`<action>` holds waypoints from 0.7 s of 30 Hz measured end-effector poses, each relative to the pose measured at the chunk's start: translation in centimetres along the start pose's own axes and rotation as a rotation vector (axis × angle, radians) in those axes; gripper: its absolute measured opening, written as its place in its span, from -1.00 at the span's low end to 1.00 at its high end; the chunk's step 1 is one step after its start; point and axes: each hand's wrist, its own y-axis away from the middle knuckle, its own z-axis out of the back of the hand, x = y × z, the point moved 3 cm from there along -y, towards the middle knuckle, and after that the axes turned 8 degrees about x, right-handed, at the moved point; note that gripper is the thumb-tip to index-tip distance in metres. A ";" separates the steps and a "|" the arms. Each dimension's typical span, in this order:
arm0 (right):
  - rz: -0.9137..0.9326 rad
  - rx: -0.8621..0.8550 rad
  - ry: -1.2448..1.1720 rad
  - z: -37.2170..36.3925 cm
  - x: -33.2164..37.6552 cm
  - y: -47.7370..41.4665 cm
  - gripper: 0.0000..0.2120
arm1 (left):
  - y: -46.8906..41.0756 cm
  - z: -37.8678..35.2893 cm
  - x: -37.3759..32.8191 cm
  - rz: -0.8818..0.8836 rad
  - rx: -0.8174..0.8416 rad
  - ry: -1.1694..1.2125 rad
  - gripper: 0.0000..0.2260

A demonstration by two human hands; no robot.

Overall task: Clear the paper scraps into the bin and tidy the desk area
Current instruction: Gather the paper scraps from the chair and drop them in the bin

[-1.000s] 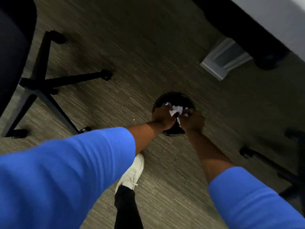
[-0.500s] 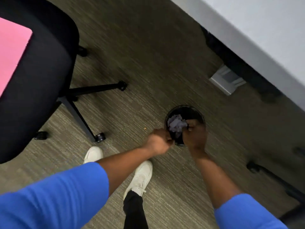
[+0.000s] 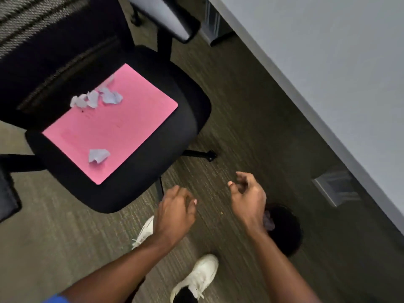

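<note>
Standing on the striped grey-brown carpet are two white lace-up shoes, close to the bottom edge. Just above them two bare hands hang over the floor, a little apart from each other. The left hand has loosely curled fingers and nothing in it. The right hand is loosely curled too, and also has nothing in it. A bit of blue sleeve peeks in at the bottom.

Partly behind the right wrist sits one round black bin on the floor. Some crumpled paper shows inside it, dark and hard to see well.

Further off on the left is one black office chair with a mesh back. It stands between the hands and the papers that lie on it. One flat pink folder lies on the seat. One white paper scrap sits alone near the folder's front edge. A small bunch of white paper scraps sits near the back edge; they blur together, so I cannot count them.

On the right runs one long pale grey desk top.
</note>
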 end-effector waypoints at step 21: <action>0.431 0.282 0.377 -20.7 27.9 -6.2 -0.40 | -9.6 18.5 17.2 0.369 -0.290 0.011 -0.39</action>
